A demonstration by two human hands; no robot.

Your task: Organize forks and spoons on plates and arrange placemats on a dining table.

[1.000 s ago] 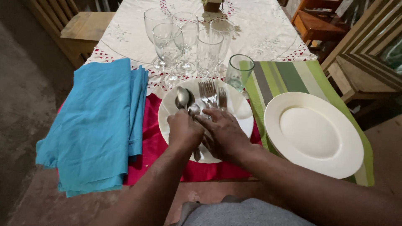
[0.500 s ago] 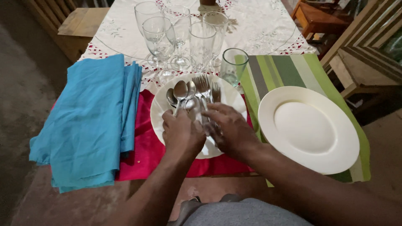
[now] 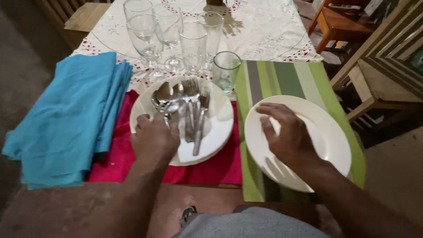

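A white plate (image 3: 220, 123) on a red cloth (image 3: 211, 169) carries several spoons (image 3: 165, 93) and forks (image 3: 196, 119). My left hand (image 3: 154, 139) lies over the spoon handles with its fingers curled around them. The spoon bowls stick out beyond its knuckles. A second white plate (image 3: 326, 136) sits on a green striped placemat (image 3: 282, 77) to the right. My right hand (image 3: 286, 136) rests on the left part of this plate, fingers spread, holding nothing.
Folded blue napkins (image 3: 66, 119) lie at the left. Several stemmed glasses (image 3: 145, 35) and a greenish tumbler (image 3: 226, 70) stand just behind the cutlery plate on a white embroidered tablecloth (image 3: 264, 31). Wooden chairs (image 3: 379, 75) stand close at the right.
My right hand has left the cutlery plate and moved right onto the other plate. The left hand stays on the spoons. The view has shifted right.
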